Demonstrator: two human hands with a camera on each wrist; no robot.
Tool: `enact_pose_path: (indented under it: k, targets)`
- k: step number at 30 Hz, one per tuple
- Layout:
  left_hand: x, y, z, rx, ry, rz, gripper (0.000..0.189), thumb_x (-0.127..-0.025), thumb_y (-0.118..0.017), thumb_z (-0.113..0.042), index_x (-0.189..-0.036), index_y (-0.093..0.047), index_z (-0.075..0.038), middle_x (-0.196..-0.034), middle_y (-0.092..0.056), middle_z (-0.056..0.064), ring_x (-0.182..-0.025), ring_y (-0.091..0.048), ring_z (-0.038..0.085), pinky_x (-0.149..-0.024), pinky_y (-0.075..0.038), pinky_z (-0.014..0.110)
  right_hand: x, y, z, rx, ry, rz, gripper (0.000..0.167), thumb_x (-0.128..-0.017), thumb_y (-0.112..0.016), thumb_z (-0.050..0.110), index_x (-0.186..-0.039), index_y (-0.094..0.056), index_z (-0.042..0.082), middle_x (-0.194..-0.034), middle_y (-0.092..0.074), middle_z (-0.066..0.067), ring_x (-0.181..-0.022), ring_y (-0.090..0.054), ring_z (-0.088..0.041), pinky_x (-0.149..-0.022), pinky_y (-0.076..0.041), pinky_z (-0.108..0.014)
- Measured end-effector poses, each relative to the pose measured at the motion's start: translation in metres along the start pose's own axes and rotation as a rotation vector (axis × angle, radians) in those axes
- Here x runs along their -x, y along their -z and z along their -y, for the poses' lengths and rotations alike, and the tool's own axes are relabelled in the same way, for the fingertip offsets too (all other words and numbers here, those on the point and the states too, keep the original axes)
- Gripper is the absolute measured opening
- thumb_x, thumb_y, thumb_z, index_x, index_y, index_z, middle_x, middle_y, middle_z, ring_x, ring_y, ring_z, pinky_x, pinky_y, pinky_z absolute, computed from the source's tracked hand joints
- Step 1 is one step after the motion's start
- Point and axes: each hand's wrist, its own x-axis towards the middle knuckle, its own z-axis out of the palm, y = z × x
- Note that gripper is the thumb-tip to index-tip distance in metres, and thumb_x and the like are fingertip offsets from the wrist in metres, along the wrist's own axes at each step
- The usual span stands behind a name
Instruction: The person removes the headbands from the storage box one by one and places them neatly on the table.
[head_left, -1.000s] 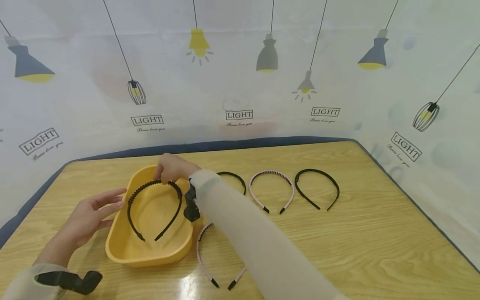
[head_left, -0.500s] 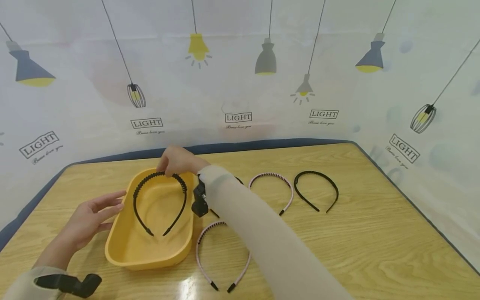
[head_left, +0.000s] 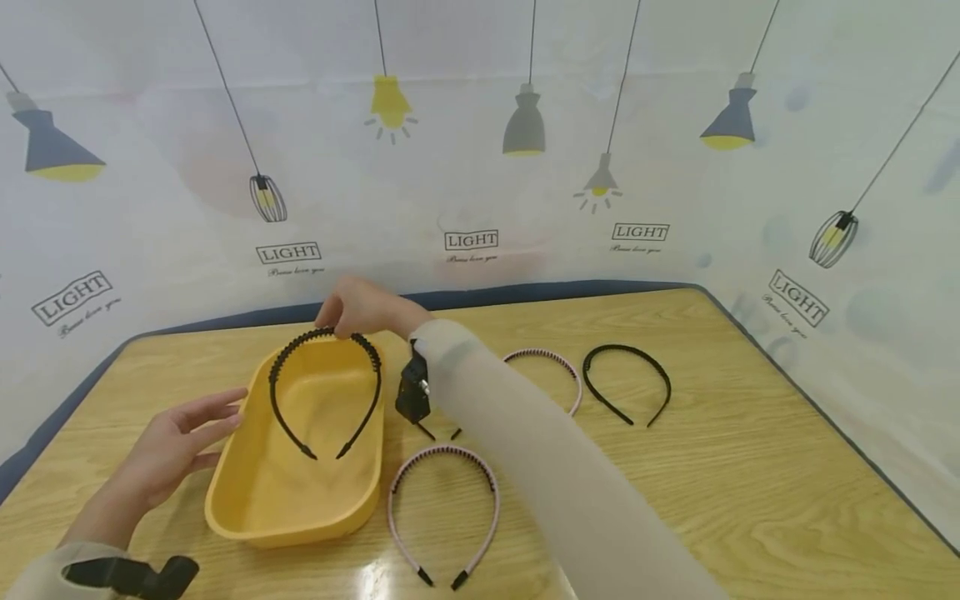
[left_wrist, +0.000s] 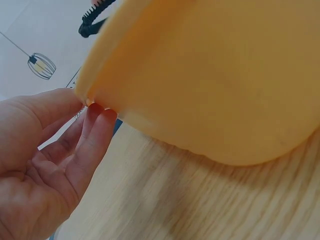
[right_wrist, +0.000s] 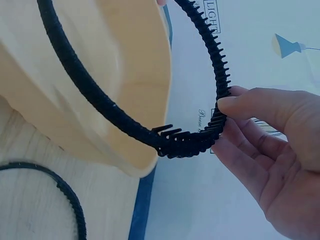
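Note:
My right hand (head_left: 369,307) pinches the top of a black toothed headband (right_wrist: 84,82) between thumb and fingers. In the head view the headband hangs over the yellow plastic basin (head_left: 292,510), its two ends pointing down towards me. With its fingers extended, my left hand (head_left: 176,446) touches the basin's left side; in the left wrist view the fingertips (left_wrist: 107,117) lie at and just under the rim. Right of the basin, near the front, a pink headband (head_left: 444,450) lies on the table.
Farther back lie another pink headband (head_left: 542,353), partly covered by my right sleeve (head_left: 540,442), and a black headband (head_left: 628,348). A further black headband (right_wrist: 65,185) lies beside the basin, mostly behind my forearm. A printed backdrop (head_left: 480,167) encloses the wooden table (head_left: 750,467).
My right hand has lifted the black headband up and slightly right over the basin. The front pink headband has come out from behind the sleeve. My left hand keeps its place.

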Motion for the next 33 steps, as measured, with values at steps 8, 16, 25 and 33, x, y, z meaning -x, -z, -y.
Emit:
enact_pose_path:
  k: [8,16,25,33]
  targets:
    - [0.000,0.000,0.000,0.000,0.005,-0.004,0.047,-0.092,-0.057,-0.026,-0.137,-0.046,-0.017,-0.102,-0.053,-0.017,-0.092,-0.052,-0.009,-0.074,-0.054,0.031,0.020,0.022,-0.004,0.030,0.037,-0.048,0.031,-0.081,-0.060,-0.008,-0.110,-0.066,0.003,-0.107,-0.065,-0.005,-0.097,-0.059,-0.014,-0.077,-0.048,-0.015]
    - [0.000,0.001,0.000,0.018,-0.005,0.003,0.041,-0.092,-0.057,-0.023,-0.133,-0.050,-0.023,-0.100,-0.054,-0.019,-0.091,-0.054,-0.007,-0.073,-0.055,0.030,0.044,0.040,-0.009,0.100,0.052,-0.054,0.032,-0.081,-0.059,-0.007,-0.111,-0.066,0.003,-0.109,-0.064,-0.006,-0.099,-0.058,-0.015,-0.080,-0.048,-0.019]
    - [0.002,-0.002,0.000,-0.003,0.000,-0.004,0.043,-0.092,-0.058,-0.025,-0.134,-0.050,-0.021,-0.101,-0.053,-0.019,-0.090,-0.054,-0.007,-0.073,-0.055,0.031,0.072,0.051,-0.016,0.113,0.087,-0.067,0.031,-0.080,-0.058,-0.010,-0.108,-0.067,0.001,-0.108,-0.065,-0.008,-0.099,-0.059,-0.017,-0.080,-0.049,-0.022]
    - [0.004,-0.003,-0.001,0.009,0.004,0.003,0.042,-0.092,-0.058,-0.025,-0.133,-0.050,-0.024,-0.100,-0.054,-0.020,-0.091,-0.053,-0.009,-0.073,-0.055,0.031,0.097,0.058,-0.035,0.115,0.100,-0.062,0.031,-0.078,-0.058,-0.011,-0.106,-0.067,0.000,-0.104,-0.066,-0.008,-0.091,-0.061,-0.015,-0.075,-0.051,-0.022]
